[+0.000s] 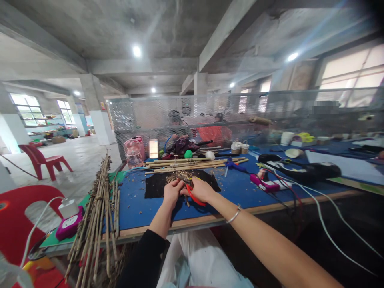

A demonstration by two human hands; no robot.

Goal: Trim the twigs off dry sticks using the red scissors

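My right hand (202,191) is closed around red-handled shears (196,197) above the middle of the table. Close against it, my left hand (173,193) pinches a thin brown stick (181,177), whose far end lies among the shears and fingers. Where the blades meet the stick is too small to make out. Below both hands spreads a black cloth (154,186), strewn with pale plant chips (172,177). Just beyond the cloth, several long straight bamboo-like sticks (159,164) lie crosswise.
A bundle of dry stalks (99,208) overhangs the table's left edge. Purple power strips sit left (69,224) and right (264,184), with loose white cables (321,212). Behind stand a lit phone (153,149), a pink bag (134,152), yarn balls (188,154) and a perforated metal screen (144,116).
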